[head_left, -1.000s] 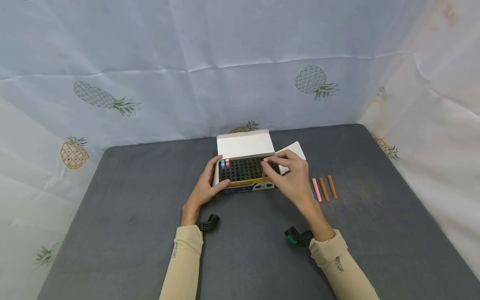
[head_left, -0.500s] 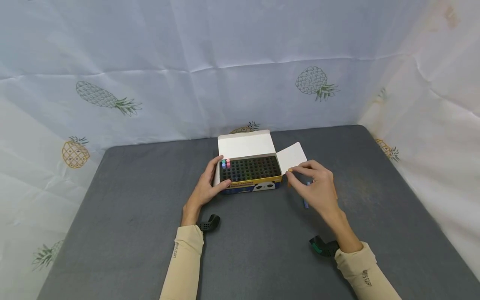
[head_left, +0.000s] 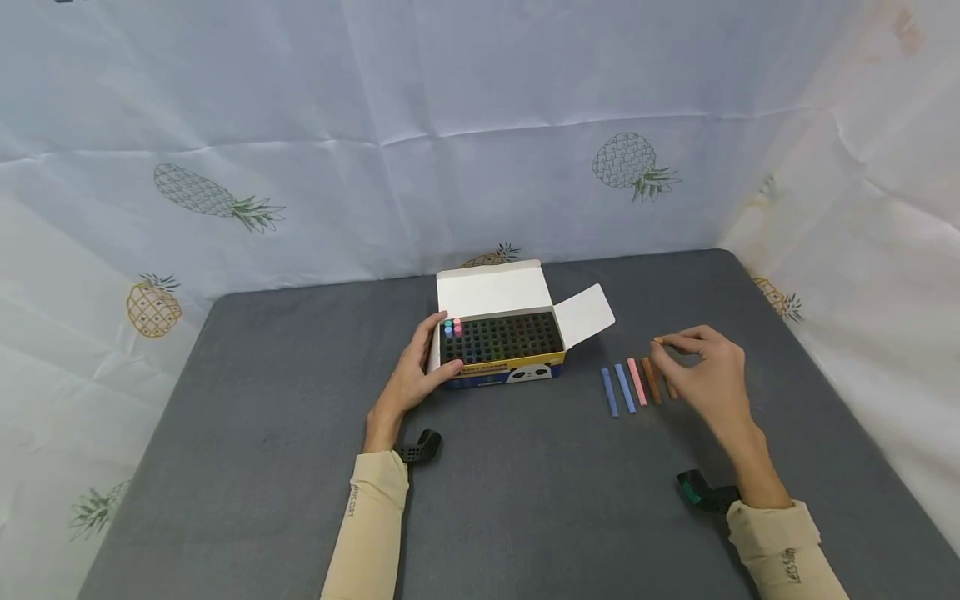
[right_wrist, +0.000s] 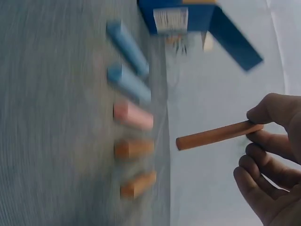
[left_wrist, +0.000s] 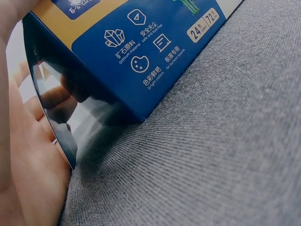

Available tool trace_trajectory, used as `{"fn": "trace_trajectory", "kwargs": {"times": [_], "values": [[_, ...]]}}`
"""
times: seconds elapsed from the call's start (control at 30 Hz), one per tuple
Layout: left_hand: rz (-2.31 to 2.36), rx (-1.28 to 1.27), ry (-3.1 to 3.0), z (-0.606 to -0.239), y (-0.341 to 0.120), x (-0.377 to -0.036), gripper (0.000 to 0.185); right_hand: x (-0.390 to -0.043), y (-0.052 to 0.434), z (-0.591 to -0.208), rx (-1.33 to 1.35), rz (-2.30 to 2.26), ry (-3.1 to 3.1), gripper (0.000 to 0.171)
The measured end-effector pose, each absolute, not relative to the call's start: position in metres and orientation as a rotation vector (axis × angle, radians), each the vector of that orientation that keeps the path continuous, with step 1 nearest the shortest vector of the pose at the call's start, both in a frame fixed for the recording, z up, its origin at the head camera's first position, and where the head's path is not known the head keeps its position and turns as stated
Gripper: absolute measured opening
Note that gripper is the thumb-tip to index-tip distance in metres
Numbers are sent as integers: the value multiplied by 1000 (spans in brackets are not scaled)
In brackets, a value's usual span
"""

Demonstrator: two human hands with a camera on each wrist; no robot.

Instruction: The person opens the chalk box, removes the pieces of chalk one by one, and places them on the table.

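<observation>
The right hand's grip (head_left: pixel 707 375) pinches an orange-brown chalk stick (right_wrist: pixel 218 135) near one end, between thumb and index finger, above the desk (head_left: pixel 525 500). Side by side near it lie two blue chalks (head_left: pixel 625 388), a pink chalk (head_left: pixel 637 382) and two brown chalks (head_left: pixel 651 381). The left hand's grip (head_left: pixel 411 373) holds the left end of the open chalk box (head_left: pixel 536 372), four upright chalks (head_left: pixel 457 327) in its back-left holes.

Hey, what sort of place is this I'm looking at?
Probably a curtained-off recording corner, though the wider room is hidden. White pineapple-print fabric hangs behind and on both sides of a grey table, and black devices are worn at both wrists.
</observation>
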State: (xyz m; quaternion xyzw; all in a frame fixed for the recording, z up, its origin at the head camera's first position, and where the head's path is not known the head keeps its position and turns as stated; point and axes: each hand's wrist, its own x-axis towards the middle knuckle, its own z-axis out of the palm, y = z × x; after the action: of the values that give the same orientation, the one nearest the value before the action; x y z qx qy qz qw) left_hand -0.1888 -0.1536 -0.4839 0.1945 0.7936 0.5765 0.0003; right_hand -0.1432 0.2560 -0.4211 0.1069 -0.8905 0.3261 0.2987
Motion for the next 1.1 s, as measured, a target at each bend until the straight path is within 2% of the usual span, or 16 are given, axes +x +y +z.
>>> {"fn": "trace_trajectory", "kwargs": {"times": [0.3, 0.77, 1.1], "values": [[1802, 617, 2481, -449, -149, -172, 79, -142, 290, -429, 168, 781, -2508, 8], [1817, 622, 2470, -446, -147, -171, 77, -152, 292, -443, 76, 768, -2624, 16], [1836, 654, 2481, -483, -155, -189, 79, -161, 297, -452, -38, 761, -2740, 25]]}}
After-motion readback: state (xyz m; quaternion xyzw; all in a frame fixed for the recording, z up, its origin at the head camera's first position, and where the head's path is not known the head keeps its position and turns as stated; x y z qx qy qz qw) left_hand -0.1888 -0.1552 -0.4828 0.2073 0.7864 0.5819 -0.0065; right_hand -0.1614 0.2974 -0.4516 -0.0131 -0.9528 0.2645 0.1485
